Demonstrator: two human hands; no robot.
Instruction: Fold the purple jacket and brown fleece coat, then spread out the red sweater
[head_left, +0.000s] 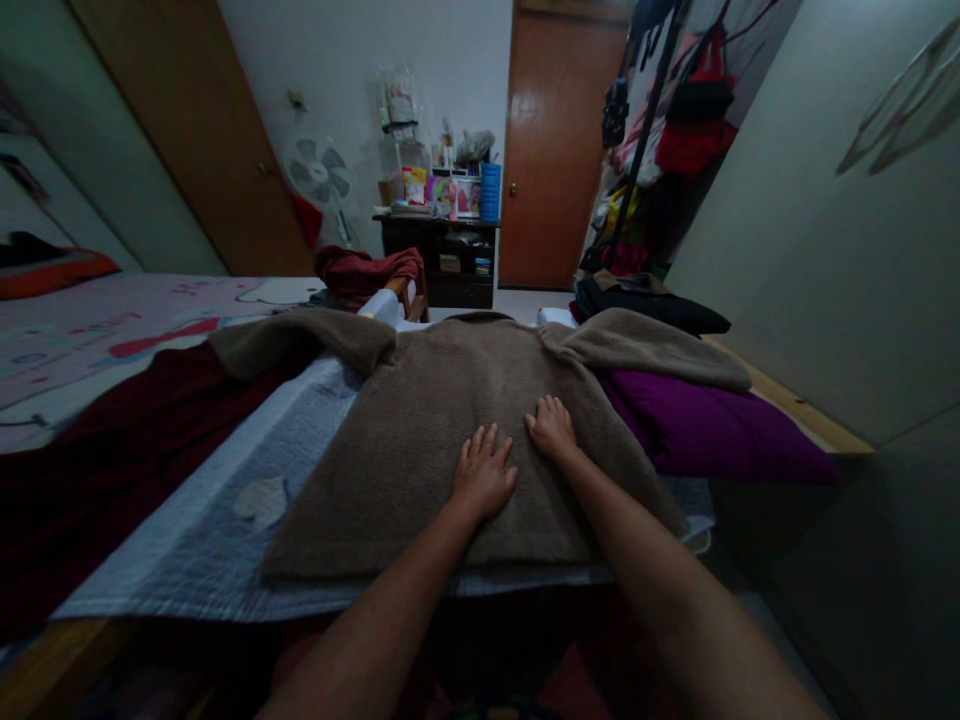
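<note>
A brown fleecy coat (pixel 405 450) lies spread out on the bed, back side up, its collar away from me and both sleeves stretched to the sides. My left hand (pixel 484 475) rests flat on the middle of the coat with fingers spread. Just to its right and a little farther off, my right hand (pixel 551 428) also lies on the fabric, fingers extended and slightly bent. Neither hand grips anything. The left sleeve (pixel 300 335) lies partly over a dark red cloth (pixel 150 440), and the right sleeve (pixel 660 350) rests on a folded purple cloth (pixel 720 430).
Beneath the coat is a blue-grey quilted cover (pixel 225 530). A pink printed sheet (pixel 112 340) spreads to the left. Folded dark clothes (pixel 652 300) sit at the far right, near a pale wall panel (pixel 840 250). Farther back stand a fan (pixel 320 172) and a dark cabinet (pixel 439 262).
</note>
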